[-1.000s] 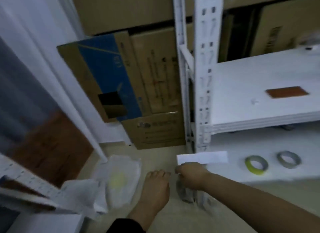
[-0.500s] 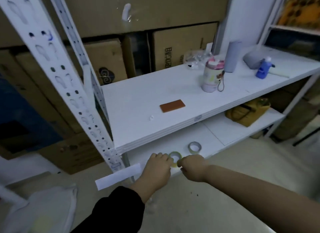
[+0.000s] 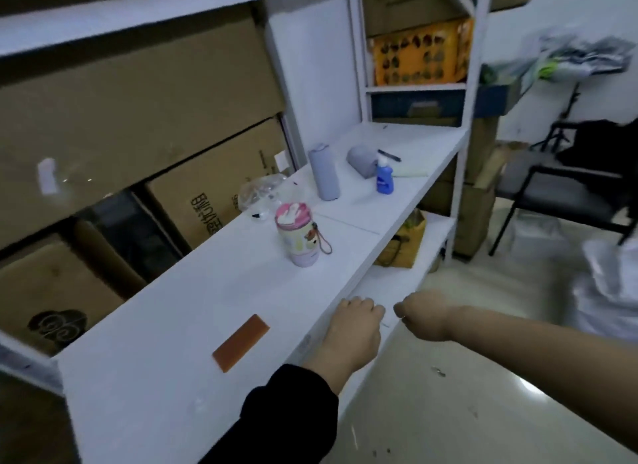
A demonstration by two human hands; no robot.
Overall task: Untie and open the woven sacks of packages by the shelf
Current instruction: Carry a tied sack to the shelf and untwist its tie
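**Two hands at the shelf front, sack off to the right**

Head view. Your left hand [image 3: 354,329] and right hand [image 3: 423,317] hover side by side just beyond the front edge of the white shelf [image 3: 193,311], fingers curled under; whether they pinch anything cannot be told. A pale crumpled sack [image 3: 607,291], blurred, lies on the floor by the frame's right edge, well apart from both hands. Your right hand is the nearer, so the reach likely runs rightward, away from the shelf.
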